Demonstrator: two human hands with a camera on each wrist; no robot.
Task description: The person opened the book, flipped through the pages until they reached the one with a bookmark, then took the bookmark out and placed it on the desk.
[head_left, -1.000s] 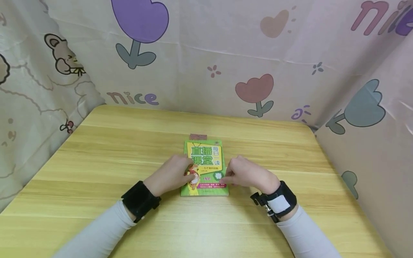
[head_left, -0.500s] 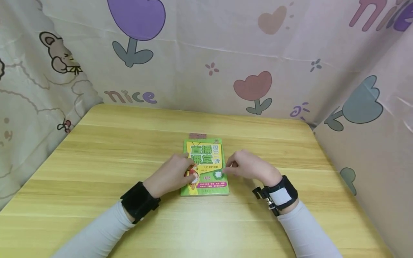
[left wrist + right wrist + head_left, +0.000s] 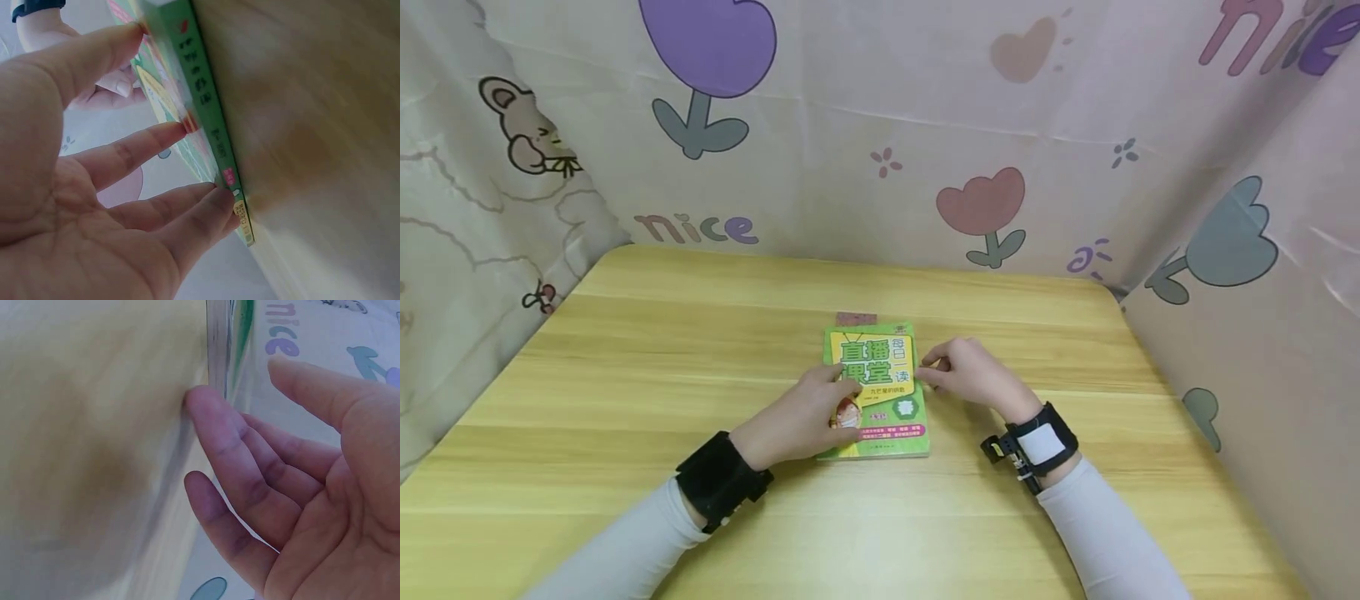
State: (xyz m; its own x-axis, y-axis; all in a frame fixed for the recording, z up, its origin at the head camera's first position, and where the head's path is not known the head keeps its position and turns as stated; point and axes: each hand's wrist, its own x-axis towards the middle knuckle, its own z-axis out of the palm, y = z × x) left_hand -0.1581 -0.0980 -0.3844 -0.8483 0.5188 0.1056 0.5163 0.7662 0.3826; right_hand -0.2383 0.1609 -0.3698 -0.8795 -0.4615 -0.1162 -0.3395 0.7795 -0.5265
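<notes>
A green and yellow book (image 3: 891,417) with Chinese characters on its cover lies flat on the table. Spread fingers of my left hand (image 3: 796,417) rest on the cover's left part; the left wrist view has the thumb and fingertips along the cover beside the green spine (image 3: 212,115). At the opposite side, my right hand (image 3: 973,379) is next to the book's right edge, fingers loosely bent. In the right wrist view a fingertip (image 3: 203,400) comes right at the page edges (image 3: 217,347), while the thumb stands apart, with nothing pinched between.
A small reddish-brown strip (image 3: 856,318) lies just beyond the book's top edge. The wood-grain table (image 3: 700,350) ends at a printed curtain (image 3: 842,200) at the back and sides. Black bands (image 3: 722,479) are worn on both wrists.
My right hand has moved off the cover's lower right and up along the right edge. The left thumb has slid lower, spreading that hand wider. The book stays in place.
</notes>
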